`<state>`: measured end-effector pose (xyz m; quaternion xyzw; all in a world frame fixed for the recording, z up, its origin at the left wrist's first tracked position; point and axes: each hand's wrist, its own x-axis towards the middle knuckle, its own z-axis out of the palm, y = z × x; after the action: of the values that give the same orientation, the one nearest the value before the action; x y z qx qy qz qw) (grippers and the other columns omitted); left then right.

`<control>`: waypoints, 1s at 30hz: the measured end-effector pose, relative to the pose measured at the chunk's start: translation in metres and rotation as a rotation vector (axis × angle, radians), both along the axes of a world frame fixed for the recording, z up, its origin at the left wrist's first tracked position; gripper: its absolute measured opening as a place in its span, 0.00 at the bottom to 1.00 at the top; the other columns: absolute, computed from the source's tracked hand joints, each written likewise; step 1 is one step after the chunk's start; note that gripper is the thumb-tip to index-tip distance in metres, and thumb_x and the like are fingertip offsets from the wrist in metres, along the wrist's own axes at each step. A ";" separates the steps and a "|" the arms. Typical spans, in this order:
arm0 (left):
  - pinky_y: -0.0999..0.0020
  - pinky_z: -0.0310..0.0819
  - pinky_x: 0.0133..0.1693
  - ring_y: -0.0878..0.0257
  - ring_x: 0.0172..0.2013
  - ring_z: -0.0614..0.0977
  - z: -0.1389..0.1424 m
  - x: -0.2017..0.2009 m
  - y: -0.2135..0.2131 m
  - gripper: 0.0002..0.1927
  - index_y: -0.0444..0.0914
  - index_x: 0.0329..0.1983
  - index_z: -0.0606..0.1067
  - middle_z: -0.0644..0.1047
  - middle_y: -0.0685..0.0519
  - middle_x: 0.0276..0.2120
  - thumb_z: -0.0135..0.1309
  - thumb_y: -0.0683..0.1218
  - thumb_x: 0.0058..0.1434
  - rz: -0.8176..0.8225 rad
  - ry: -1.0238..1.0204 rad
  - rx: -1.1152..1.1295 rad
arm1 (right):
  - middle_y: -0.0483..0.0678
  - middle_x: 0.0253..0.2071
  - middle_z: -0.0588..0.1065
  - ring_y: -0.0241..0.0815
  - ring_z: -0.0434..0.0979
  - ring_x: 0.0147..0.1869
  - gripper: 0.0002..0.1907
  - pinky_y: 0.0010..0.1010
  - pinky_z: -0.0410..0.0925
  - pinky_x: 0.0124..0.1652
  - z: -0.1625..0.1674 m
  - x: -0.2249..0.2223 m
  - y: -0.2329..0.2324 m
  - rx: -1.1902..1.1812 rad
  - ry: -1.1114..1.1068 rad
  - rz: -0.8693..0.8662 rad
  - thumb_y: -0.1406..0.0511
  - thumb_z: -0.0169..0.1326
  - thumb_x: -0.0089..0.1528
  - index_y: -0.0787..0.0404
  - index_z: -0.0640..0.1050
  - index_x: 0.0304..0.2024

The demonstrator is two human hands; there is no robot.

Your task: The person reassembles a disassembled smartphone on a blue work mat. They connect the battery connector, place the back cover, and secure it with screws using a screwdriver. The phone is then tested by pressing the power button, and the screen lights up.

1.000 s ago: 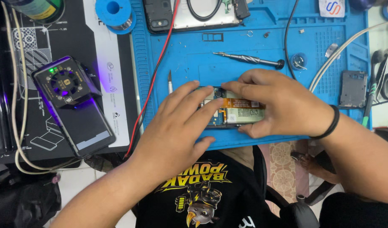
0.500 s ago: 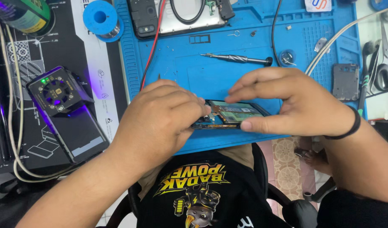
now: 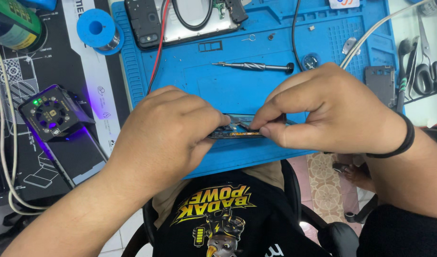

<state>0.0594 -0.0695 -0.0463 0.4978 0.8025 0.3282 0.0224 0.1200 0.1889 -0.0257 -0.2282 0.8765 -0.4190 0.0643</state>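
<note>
An opened phone body [image 3: 237, 129] with bare circuitry lies near the front edge of a blue repair mat [image 3: 190, 71]. My left hand [image 3: 168, 133] grips its left end, fingers curled over it. My right hand [image 3: 332, 107], a black band on its wrist, pinches the phone's right part with thumb and forefinger. Most of the phone is hidden under both hands. The fingertips of the two hands nearly meet over its middle.
A screwdriver [image 3: 254, 66] lies on the mat behind my hands. Another phone [image 3: 147, 21] and a metal frame with a black cable sit at the far edge. A phone with a lit cooler fan [image 3: 52, 114] lies left. Blue solder spool [image 3: 97, 28], scissors [image 3: 430, 71] right.
My view has moved closer and lower. My hands have drawn together over the phone, which is now tilted up on edge and more covered than before.
</note>
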 end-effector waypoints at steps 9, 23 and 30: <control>0.53 0.71 0.41 0.50 0.35 0.81 0.004 -0.002 0.004 0.09 0.39 0.35 0.80 0.79 0.51 0.27 0.65 0.42 0.49 0.000 -0.011 -0.034 | 0.44 0.32 0.84 0.32 0.83 0.30 0.06 0.21 0.71 0.27 0.001 -0.003 0.005 0.027 -0.009 0.011 0.66 0.64 0.56 0.58 0.86 0.35; 0.52 0.71 0.40 0.49 0.34 0.80 0.008 -0.003 0.005 0.09 0.39 0.33 0.80 0.79 0.51 0.28 0.64 0.42 0.48 -0.006 -0.012 -0.060 | 0.43 0.30 0.82 0.35 0.82 0.31 0.05 0.24 0.71 0.29 0.006 -0.003 0.005 0.058 0.018 0.023 0.65 0.63 0.56 0.58 0.86 0.34; 0.52 0.71 0.38 0.49 0.32 0.79 0.010 -0.005 0.007 0.09 0.39 0.32 0.80 0.78 0.51 0.26 0.64 0.41 0.46 -0.021 0.001 -0.086 | 0.43 0.29 0.81 0.36 0.82 0.31 0.05 0.25 0.71 0.30 0.006 -0.003 0.007 0.083 0.020 0.037 0.65 0.64 0.56 0.58 0.86 0.35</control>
<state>0.0540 -0.0628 -0.0358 0.5050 0.8106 0.2929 0.0469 0.1168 0.1964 -0.0196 -0.2456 0.8894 -0.3786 0.0729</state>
